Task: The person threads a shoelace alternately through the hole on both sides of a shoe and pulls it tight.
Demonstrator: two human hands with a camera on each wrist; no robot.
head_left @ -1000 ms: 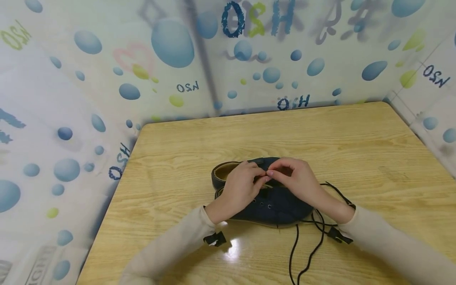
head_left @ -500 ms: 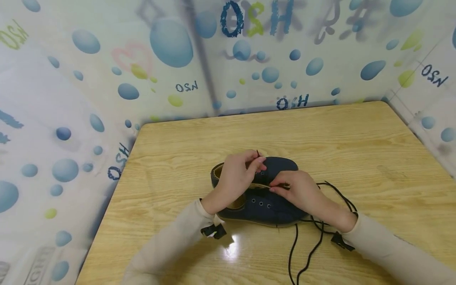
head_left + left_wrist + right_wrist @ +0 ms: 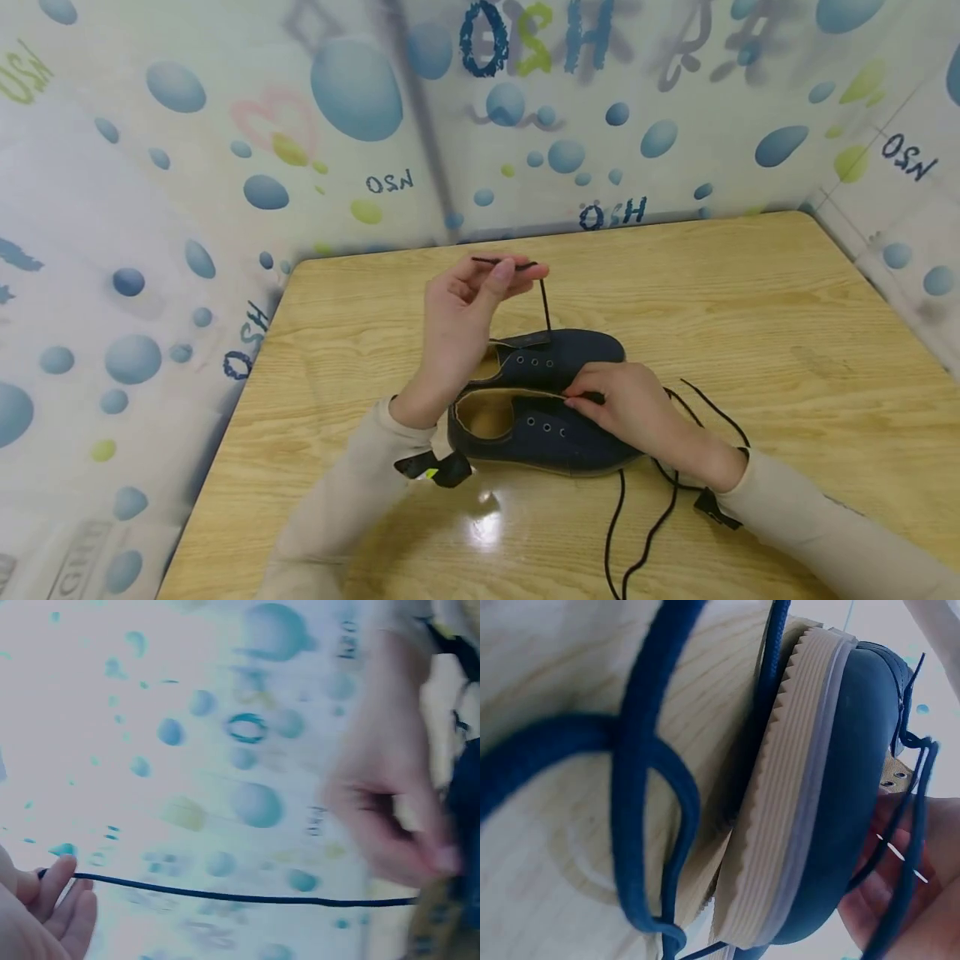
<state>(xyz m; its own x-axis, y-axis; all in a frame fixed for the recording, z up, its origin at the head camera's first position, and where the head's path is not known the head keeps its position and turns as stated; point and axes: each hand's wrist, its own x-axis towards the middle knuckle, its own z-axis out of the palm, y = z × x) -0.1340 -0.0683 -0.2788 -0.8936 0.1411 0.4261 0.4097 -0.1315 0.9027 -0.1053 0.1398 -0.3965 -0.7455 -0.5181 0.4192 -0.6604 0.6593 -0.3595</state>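
Two dark navy shoes lie side by side on the table, the far shoe [image 3: 585,346] behind the near shoe [image 3: 540,446]. Raised above the far shoe, my left hand [image 3: 465,312] pinches the end of a black shoelace [image 3: 545,304]. In the left wrist view that lace [image 3: 247,898] stretches from the hand to a tan flap edge [image 3: 435,922]. My right hand [image 3: 630,404] pinches the upper edge of the near shoe by its opening. Its fingertips are partly hidden in the head view. Eyelets show along the near shoe's side.
Loose black laces [image 3: 652,542] trail over the near side of the wooden table [image 3: 360,333], and others lie right of the shoes, partly under my right wrist. A wall covering [image 3: 225,125] with blue drops stands behind the table and to its left.
My left hand has risen from the shoes, drawing the lace up into a straight length. My right hand has moved from meeting the left hand to the near shoe's edge.
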